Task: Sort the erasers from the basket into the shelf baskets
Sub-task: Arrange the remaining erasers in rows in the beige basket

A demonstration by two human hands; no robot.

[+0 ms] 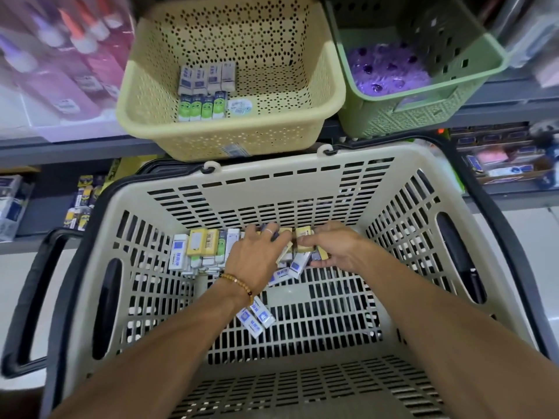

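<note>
A beige shopping basket (242, 189) with black handles fills the lower view. Against its far wall lies a pile of boxed erasers (198, 247), white-and-blue and yellow ones, and two more white-and-blue erasers (256, 318) lie loose on its floor. Both my hands reach into the pile. My left hand (257, 255) curls its fingers round several erasers. My right hand (328, 246) pinches yellow erasers right beside it. Above, a yellow shelf basket (314, 95) holds a row of white-and-blue erasers (207, 77), a row of green-faced erasers (202, 106) and one round eraser (240, 107).
A green shelf basket (423, 116) with purple items stands at the upper right. Glue bottles (60, 49) in a clear bin sit at the upper left. Lower shelves on both sides hold more stationery boxes (502, 164). A grey shelf edge (75, 149) runs behind the shopping basket.
</note>
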